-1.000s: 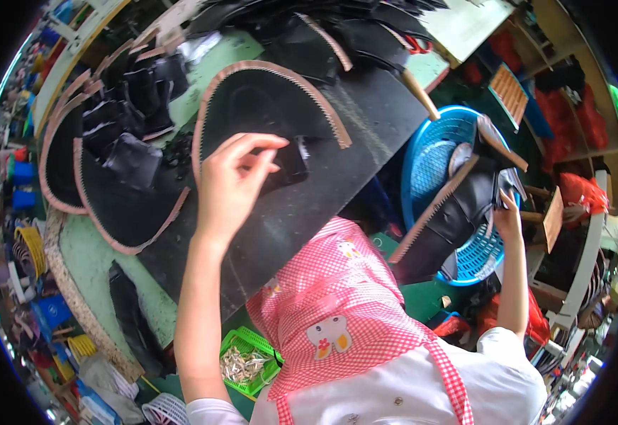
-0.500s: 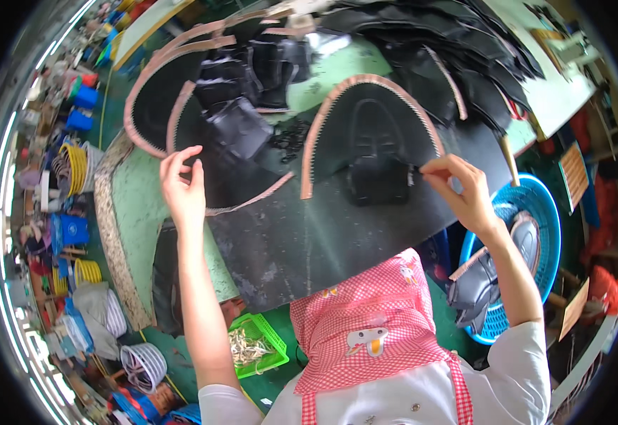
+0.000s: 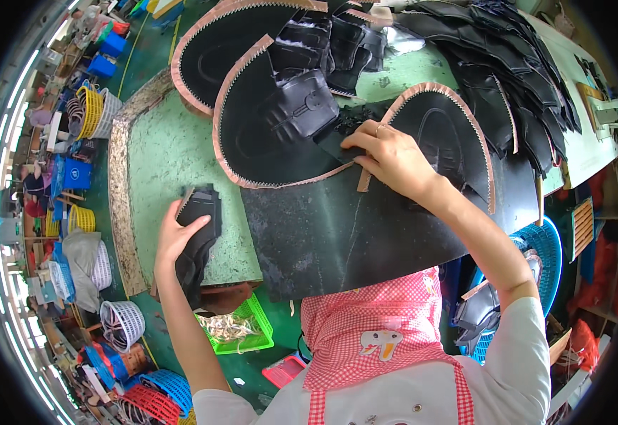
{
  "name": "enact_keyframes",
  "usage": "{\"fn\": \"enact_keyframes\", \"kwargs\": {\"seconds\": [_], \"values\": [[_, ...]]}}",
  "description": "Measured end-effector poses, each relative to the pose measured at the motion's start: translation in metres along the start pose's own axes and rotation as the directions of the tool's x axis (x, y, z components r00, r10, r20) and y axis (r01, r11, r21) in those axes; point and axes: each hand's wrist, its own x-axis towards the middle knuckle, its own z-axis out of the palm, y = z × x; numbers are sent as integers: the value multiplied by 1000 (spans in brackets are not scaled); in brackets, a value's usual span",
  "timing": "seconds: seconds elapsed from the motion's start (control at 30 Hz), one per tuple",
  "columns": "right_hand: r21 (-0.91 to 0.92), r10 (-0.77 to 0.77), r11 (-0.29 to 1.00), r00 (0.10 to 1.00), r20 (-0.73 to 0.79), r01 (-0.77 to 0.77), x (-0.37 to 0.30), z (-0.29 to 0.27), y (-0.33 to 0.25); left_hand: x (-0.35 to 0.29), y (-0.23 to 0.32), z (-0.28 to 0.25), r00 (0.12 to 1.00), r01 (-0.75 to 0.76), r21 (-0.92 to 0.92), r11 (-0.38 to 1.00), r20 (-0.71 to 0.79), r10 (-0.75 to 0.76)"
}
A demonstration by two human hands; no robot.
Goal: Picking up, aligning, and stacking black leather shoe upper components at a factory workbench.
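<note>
My left hand (image 3: 174,237) grips the edge of black leather pieces (image 3: 204,205) lying at the table's near left side, thumb on top. My right hand (image 3: 397,159) reaches across the middle, thumb and forefinger closed at the right end of a curved black shoe upper (image 3: 252,152) with pinkish toothed edging. A shiny black flap piece (image 3: 305,106) lies on that upper. Small black parts (image 3: 355,115) are heaped just beyond my right fingertips. Another edged black upper (image 3: 458,131) lies on the right, partly hidden by my right hand and forearm.
A dark board (image 3: 309,248) covers the near part of the green table (image 3: 160,170). Black uppers (image 3: 500,64) are piled at the back right. A green basket of scraps (image 3: 256,329) stands below the near edge, and a blue basket (image 3: 553,265) at the right.
My right hand has moved left, from the right upper's far side to the gap between two uppers. My left hand has dropped from the left upper to the black leather pieces. The view has shifted.
</note>
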Motion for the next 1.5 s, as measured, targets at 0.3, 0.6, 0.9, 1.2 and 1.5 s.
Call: {"fn": "enact_keyframes", "kwargs": {"seconds": [0.3, 0.6, 0.9, 1.2, 1.5], "values": [[-17, 85, 996, 996, 26, -85, 10, 6, 2, -15, 100, 1, 939, -222, -242, 945, 207, 274], [613, 503, 618, 847, 172, -492, -28, -29, -17, 31, 61, 29, 911, -408, -25, 913, -74, 405], [842, 495, 254, 811, 311, -477, -53, -24, -9, 21, 93, 25, 893, -378, 260, 889, -151, 424], [921, 461, -68, 807, 370, -383, -71, -25, 1, 30, 88, 9, 846, -457, 387, 801, -88, 526], [887, 492, -15, 769, 408, -461, -73, -36, -6, -20, 187, 19, 876, -297, -472, 830, 211, 434]]}}
